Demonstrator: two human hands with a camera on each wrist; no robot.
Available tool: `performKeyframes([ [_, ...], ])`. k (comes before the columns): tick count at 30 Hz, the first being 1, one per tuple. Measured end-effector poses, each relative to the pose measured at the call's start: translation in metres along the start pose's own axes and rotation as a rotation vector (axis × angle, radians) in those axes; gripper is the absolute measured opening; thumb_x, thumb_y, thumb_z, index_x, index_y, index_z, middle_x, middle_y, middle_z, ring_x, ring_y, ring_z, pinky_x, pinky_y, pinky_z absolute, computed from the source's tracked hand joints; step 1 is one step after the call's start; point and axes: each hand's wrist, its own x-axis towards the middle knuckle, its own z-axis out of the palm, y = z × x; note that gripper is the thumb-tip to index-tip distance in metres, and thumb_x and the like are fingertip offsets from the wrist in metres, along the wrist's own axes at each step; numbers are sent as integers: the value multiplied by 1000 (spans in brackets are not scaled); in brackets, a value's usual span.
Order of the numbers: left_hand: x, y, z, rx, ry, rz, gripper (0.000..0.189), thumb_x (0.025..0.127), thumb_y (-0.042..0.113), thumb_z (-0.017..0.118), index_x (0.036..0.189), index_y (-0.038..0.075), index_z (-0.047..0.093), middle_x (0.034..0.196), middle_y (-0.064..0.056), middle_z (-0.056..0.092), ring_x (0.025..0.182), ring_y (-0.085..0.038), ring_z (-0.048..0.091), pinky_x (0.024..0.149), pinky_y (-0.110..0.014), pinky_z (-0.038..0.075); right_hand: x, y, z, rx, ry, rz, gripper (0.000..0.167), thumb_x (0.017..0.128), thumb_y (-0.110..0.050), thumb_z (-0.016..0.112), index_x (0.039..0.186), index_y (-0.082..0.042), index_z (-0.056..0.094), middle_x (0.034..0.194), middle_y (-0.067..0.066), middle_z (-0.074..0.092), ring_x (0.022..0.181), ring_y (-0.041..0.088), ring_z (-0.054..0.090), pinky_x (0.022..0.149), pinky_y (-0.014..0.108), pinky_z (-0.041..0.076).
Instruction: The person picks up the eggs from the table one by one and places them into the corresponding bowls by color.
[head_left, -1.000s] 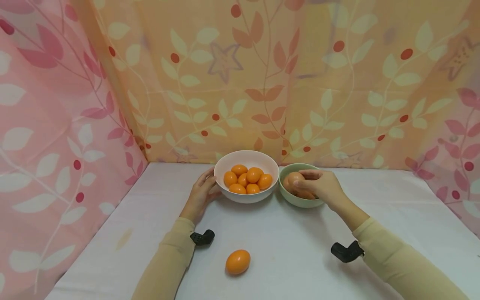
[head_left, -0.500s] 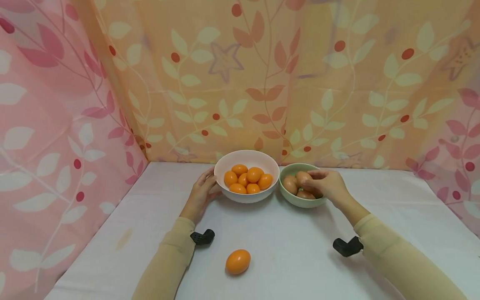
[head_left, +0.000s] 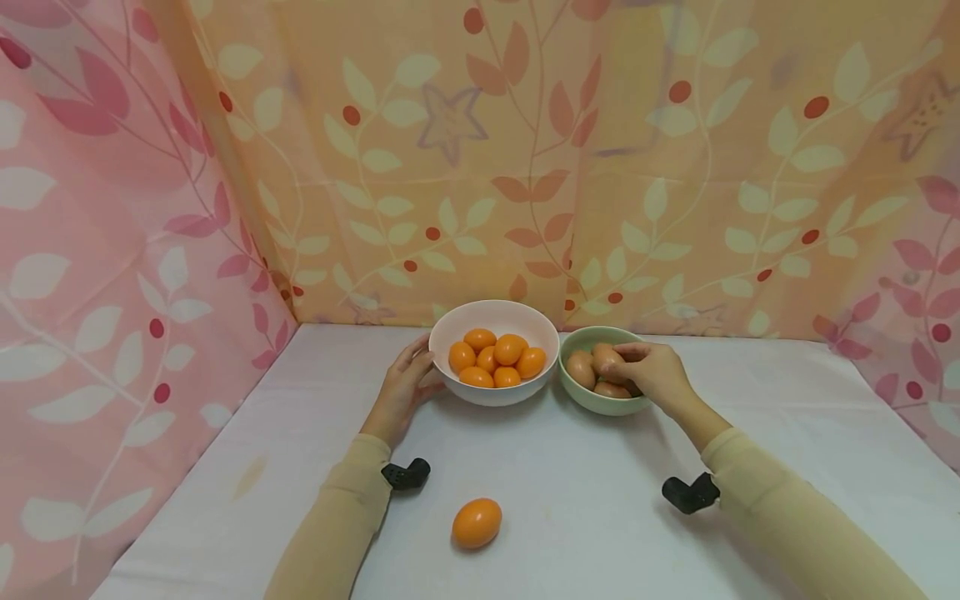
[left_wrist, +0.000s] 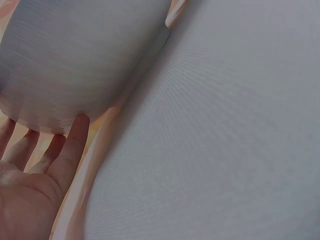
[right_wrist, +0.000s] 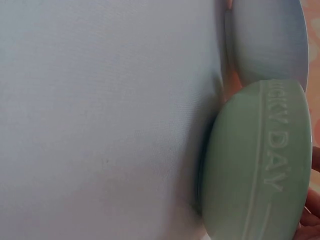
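A large white bowl (head_left: 491,397) with a pinkish inside holds several orange eggs (head_left: 511,349). My left hand (head_left: 401,390) stands at its left side; in the left wrist view its extended fingers (left_wrist: 75,142) touch the bowl's outer wall. To the right sits a smaller green bowl (head_left: 600,405) with several brown eggs (head_left: 581,368) in it. My right hand (head_left: 662,377) reaches over its right rim, thumb and fingers pinching a brown egg (head_left: 604,358) among the others. The right wrist view shows mostly the green bowl's outside with raised lettering; the egg is hidden there.
A single orange egg (head_left: 477,523) lies on the white tablecloth (head_left: 562,517) near the front, between the forearms. Right behind the bowls rises a patterned orange curtain (head_left: 525,208). A pink curtain (head_left: 120,275) closes off the left side.
My right hand has lowered a brown egg into the green bowl, and its fingers remain on it. The left hand and both bowls stay in place.
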Motion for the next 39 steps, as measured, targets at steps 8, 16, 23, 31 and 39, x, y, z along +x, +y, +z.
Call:
performKeyframes([
  [8,1,-1,-1,-4,4,-8,49,102,28,55,149,23,45,156,3,41,134,-25,47,95,-36,53,-3,0,0,-40,11,-14,56,90,-35,72,132,2,61,134,21,62,127,35,54,88,25,51],
  [16,-1,0,0,10,11,-17,47,102,28,55,148,24,46,155,5,42,135,-24,48,100,-40,52,-28,-18,19,7,107,-235,41,87,-15,76,122,4,67,123,23,68,118,37,62,97,41,54],
  [23,-2,1,1,13,12,-9,48,102,28,55,148,24,45,155,3,42,134,-25,49,100,-40,52,-53,-37,48,83,72,-369,34,80,-10,82,110,2,74,110,18,74,104,32,69,87,28,58],
  [31,-1,2,1,14,8,-17,49,101,30,56,149,24,44,155,4,42,135,-24,47,101,-42,51,-79,-42,70,186,-182,-330,40,80,-13,82,114,3,71,116,21,72,112,36,67,91,30,56],
  [39,-1,1,0,14,19,-17,48,101,29,56,148,25,46,155,5,43,134,-24,48,100,-40,52,-96,-38,89,213,-326,-321,43,79,-16,83,115,5,70,116,21,71,112,32,67,91,30,57],
])
